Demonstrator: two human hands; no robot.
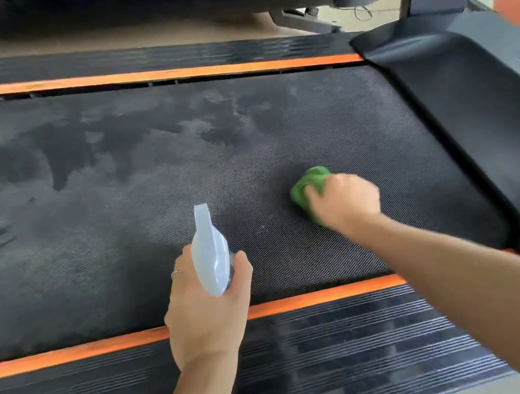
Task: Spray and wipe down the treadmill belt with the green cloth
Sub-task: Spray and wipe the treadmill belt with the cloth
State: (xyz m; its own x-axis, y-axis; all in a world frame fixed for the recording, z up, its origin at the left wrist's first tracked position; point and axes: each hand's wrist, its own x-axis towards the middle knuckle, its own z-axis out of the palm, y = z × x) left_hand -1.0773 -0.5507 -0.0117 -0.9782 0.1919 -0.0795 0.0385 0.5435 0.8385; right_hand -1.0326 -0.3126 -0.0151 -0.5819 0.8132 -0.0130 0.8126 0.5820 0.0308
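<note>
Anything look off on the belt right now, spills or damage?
No damage shows. The treadmill belt has uneven dark, wet-looking patches on its far left part, apart from where the right hand presses the green cloth.

The left hand (pixel 206 309) is raised at near centre, fingers and thumb curled in a grip, a ring on one finger, forearm running to the near edge. The right hand (pixel 345 202), farther right, is knuckles-up and clenched, its arm stretched from the near right.
</note>
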